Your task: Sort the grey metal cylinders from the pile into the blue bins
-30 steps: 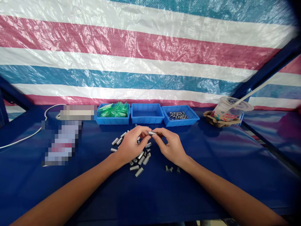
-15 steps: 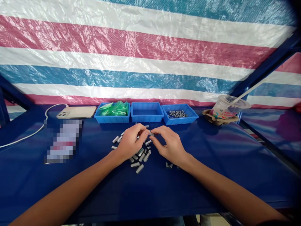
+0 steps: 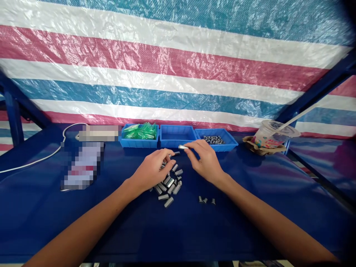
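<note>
My right hand [image 3: 205, 160] pinches a shiny hex standoff [image 3: 183, 147] between thumb and fingertips, in front of the middle bin. Its free end points left. My left hand [image 3: 152, 168] is over the far left part of a pile of silver hex standoffs [image 3: 170, 182] on the blue table. Its thumb and forefinger stand apart, and the other fingers curl down among the pieces, partly hidden. A dark metal piece [image 3: 176, 153] lies by the forefinger tip. Three small flat-headed screws [image 3: 205, 200] rest on the table below my right hand.
Along the back stand a blue bin of green packets [image 3: 140, 144], a bare blue bin [image 3: 178, 143] and a blue bin holding small metal parts [image 3: 229, 144]. A plastic cup with a straw [image 3: 267, 135] stands right. A blurred phone-like object [image 3: 86, 165] and white cable [image 3: 41, 161] lie left.
My hands have parted: the right has drawn away from the left with the standoff in its fingertips. My left hand has dropped over the pile. The view has shifted slightly.
</note>
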Demonstrator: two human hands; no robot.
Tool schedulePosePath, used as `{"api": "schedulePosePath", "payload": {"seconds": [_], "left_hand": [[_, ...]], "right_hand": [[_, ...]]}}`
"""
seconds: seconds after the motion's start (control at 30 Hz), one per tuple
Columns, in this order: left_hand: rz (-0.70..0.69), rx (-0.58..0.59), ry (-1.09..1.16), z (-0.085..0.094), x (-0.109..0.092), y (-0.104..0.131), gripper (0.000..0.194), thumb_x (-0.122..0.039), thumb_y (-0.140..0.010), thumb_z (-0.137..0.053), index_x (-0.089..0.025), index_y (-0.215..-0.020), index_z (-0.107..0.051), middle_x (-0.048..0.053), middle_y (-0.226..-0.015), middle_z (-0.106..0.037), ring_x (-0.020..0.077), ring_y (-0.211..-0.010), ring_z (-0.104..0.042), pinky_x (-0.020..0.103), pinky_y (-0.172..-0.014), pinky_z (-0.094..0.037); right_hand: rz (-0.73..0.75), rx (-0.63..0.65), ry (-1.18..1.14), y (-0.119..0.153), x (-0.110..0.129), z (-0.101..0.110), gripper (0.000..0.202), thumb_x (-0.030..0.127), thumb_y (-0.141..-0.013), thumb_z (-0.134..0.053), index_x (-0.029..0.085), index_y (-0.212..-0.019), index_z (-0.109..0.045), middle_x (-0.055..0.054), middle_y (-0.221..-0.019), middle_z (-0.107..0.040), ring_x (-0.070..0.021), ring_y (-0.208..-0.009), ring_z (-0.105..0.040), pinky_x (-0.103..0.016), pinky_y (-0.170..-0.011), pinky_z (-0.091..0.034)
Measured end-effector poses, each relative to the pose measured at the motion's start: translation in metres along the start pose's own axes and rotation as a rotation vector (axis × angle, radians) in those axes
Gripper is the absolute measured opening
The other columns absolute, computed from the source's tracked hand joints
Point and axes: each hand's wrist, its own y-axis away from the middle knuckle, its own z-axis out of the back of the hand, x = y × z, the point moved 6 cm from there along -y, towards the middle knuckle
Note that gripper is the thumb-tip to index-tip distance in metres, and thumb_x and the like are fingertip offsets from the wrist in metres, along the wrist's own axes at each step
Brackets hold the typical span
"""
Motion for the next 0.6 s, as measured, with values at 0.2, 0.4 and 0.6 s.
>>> {"api": "schedulePosePath", "payload": {"seconds": [0.2, 0.4, 0.6], "left_hand": [[-0.014, 0.020, -0.220, 0.000, 0.014, 0.002, 0.015, -0.027, -0.090, -0.046, -0.019, -0.094, -0.058, 0.005, -0.088, -0.062, 0.0208, -0.087, -0.055, 0.035, -0.079, -0.044], [-0.019, 0.074, -0.314, -0.009, 0.016, 0.004, 0.016, -0.027, -0.090, -0.047, -0.019, -0.095, -0.060, 0.005, -0.096, -0.062, 0.0224, -0.092, -0.053, 0.037, -0.079, -0.041], [-0.010, 0.088, -0.325, -0.012, 0.017, 0.004, 0.017, -0.028, -0.091, -0.045, -0.020, -0.096, -0.060, 0.004, -0.097, -0.061, 0.0219, -0.093, -0.054, 0.039, -0.084, -0.037]], "right_hand": [[-0.120, -0.081, 0.220, -0.033, -0.031, -0.005, 0.026, 0.031, -0.090, -0.049, 0.017, -0.109, -0.061, -0.012, -0.093, -0.063, -0.0282, -0.094, -0.052, -0.045, -0.083, -0.042], [0.067, 0.193, 0.044, -0.003, -0.014, -0.027, 0.026, 0.021, -0.091, -0.044, 0.015, -0.113, -0.058, -0.011, -0.102, -0.061, -0.0235, -0.096, -0.055, -0.039, -0.086, -0.047], [0.068, 0.377, -0.027, 0.012, -0.016, -0.055, 0.029, 0.011, -0.087, -0.046, 0.013, -0.114, -0.057, -0.011, -0.099, -0.063, -0.0237, -0.094, -0.056, -0.042, -0.086, -0.050]]}}
